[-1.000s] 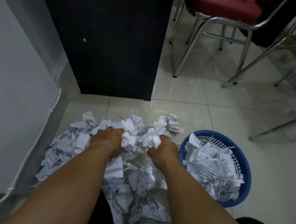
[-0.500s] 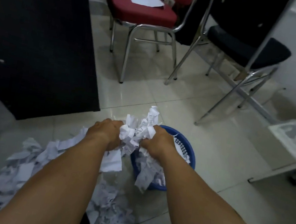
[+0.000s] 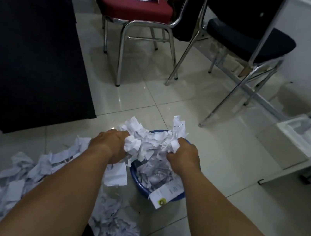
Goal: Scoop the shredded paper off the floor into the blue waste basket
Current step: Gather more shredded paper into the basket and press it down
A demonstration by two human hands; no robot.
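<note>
My left hand (image 3: pixel 110 144) and my right hand (image 3: pixel 183 156) press a bunch of shredded paper (image 3: pixel 149 142) between them, directly above the blue waste basket (image 3: pixel 140 186). The basket stands on the tiled floor and holds more white scraps; most of its rim is hidden by my hands and the paper. One long slip with a yellow mark (image 3: pixel 166 195) hangs over its near edge. A wide pile of shredded paper (image 3: pixel 18 181) still lies on the floor to the left and below my arms.
A black cabinet (image 3: pixel 29 47) fills the left side. A red chair (image 3: pixel 135 8) with a sheet of paper on its seat and a black chair (image 3: pixel 248 38) stand behind the basket on chrome legs. A white object (image 3: pixel 298 136) sits at the right.
Both hands lifted a bunch of paper off the floor pile and carried it right, over the basket. The hands have spread slightly apart, and scraps are dropping in.
</note>
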